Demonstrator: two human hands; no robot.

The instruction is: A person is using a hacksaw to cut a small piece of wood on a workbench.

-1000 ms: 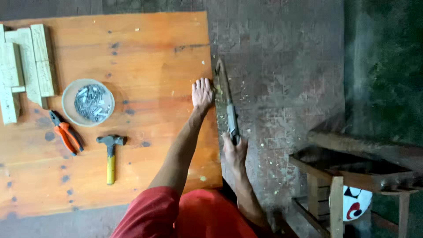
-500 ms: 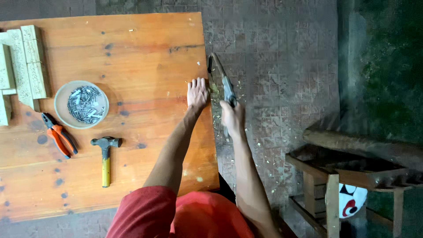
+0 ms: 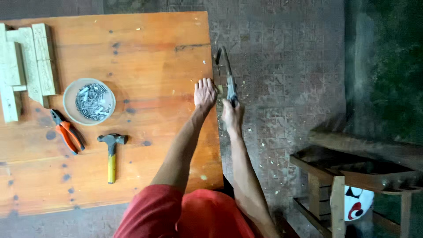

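Observation:
My left hand [image 3: 205, 93] lies flat with fingers spread on the right edge of a large orange wooden board [image 3: 145, 57]. My right hand [image 3: 232, 114] grips the handle of a hand saw [image 3: 226, 72], whose blade runs along the board's right edge, just beside my left fingers. The blade points away from me. Small wood chips lie on the paved floor [image 3: 282, 70] around the saw.
On the board lie a yellow-handled hammer [image 3: 112, 155], orange-handled pliers [image 3: 66, 132], a round dish of nails [image 3: 90, 101] and pale wooden blocks [image 3: 24, 66] at the far left. A wooden frame or bench [image 3: 352, 167] stands at the right, with a white ball [image 3: 358, 205] under it.
My right hand has pushed the saw forward along the board's edge, away from me. My left hand stays pressed on the board near the edge.

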